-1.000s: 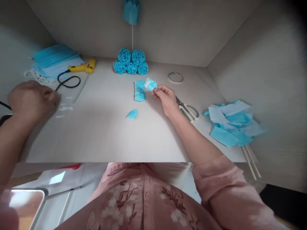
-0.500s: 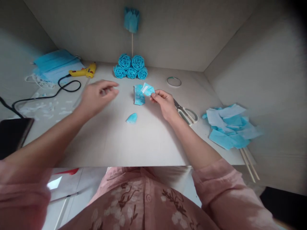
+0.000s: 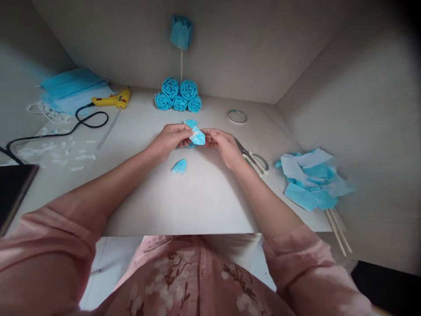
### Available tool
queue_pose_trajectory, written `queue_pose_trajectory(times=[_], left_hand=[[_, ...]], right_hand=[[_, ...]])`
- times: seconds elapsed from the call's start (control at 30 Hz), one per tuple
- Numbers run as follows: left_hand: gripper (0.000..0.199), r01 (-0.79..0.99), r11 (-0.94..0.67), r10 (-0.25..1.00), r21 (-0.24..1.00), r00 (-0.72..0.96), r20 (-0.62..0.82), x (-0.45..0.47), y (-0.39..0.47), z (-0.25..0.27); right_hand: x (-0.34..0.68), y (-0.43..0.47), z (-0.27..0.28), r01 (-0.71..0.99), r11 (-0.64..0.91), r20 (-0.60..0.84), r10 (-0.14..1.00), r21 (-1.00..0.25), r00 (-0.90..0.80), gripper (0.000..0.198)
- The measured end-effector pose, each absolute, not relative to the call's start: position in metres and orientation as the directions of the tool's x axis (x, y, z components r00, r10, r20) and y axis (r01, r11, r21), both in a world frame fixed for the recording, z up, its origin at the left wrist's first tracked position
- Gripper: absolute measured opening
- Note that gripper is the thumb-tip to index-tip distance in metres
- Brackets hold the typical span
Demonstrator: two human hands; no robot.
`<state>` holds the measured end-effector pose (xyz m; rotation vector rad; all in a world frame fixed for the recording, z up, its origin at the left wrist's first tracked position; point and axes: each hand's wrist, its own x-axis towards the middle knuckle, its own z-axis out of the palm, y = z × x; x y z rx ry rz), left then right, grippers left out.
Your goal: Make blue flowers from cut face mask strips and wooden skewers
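Note:
My left hand (image 3: 173, 138) pinches the left edge of a small blue fabric piece (image 3: 198, 137) with a white strip on it. On its other side my right hand (image 3: 223, 142) has its fingers closed at the right edge of the same piece. Partly hidden behind them, another blue fabric piece (image 3: 190, 123) lies on the table. Below the hands, a loose blue petal-shaped piece (image 3: 179, 166) rests on the table. A pair of scissors (image 3: 255, 159) with white handles lies beside my right wrist.
Rolled blue roses (image 3: 180, 103) stand stacked at the back, below a blue flower on a stick (image 3: 181, 33). At left are face masks (image 3: 74, 85), a yellow glue gun (image 3: 115, 100), white scraps (image 3: 66, 151). Right: a tape roll (image 3: 237, 116), fabric pieces (image 3: 311, 180), sticks (image 3: 337, 232).
My left hand has come right from the open table and taken the left edge of the blue fabric piece. My right hand has moved slightly down with that piece.

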<state>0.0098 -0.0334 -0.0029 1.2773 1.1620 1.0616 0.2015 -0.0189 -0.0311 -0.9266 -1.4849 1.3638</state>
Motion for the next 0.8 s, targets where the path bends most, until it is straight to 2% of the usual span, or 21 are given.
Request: queue_pose_trajectory(times=[0.13,0.3,0.47,0.53,0.63,0.7,0.8], left_hand=[[0.012,0.108,0.031,0.985,0.994,0.166,-0.048,0.012,-0.037,-0.002],[0.012,0.091,0.004,0.99,0.996,0.143,-0.017,0.013,-0.036,-0.004],[0.015,0.074,-0.078,0.989,0.994,0.131,0.068,0.011,-0.033,-0.011],[0.015,0.117,-0.179,0.983,0.977,0.066,0.172,0.01,-0.032,-0.014],[0.012,0.309,-0.397,0.904,0.864,-0.03,0.427,0.011,-0.033,-0.017],[0.012,0.458,-0.507,0.824,0.731,0.009,0.566,0.012,-0.035,-0.018],[0.01,0.595,-0.583,0.745,0.553,0.121,0.655,0.013,-0.038,-0.019]], right_hand=[[0.2,-0.02,-0.029,0.004,0.161,0.151,0.936,-0.987,-0.319,0.025],[0.198,-0.02,-0.03,-0.009,0.162,0.157,0.935,-0.987,-0.319,0.02],[0.198,-0.02,-0.032,0.036,0.181,0.157,0.923,-0.983,-0.351,0.023],[0.197,-0.019,-0.033,0.04,0.193,0.169,0.927,-0.98,-0.334,0.023],[0.197,-0.017,-0.035,0.027,0.22,0.205,0.94,-0.975,-0.271,0.022],[0.196,-0.016,-0.037,0.027,0.256,0.243,0.941,-0.966,-0.235,0.021],[0.194,-0.016,-0.037,0.058,0.317,0.299,0.932,-0.947,-0.206,0.02]])
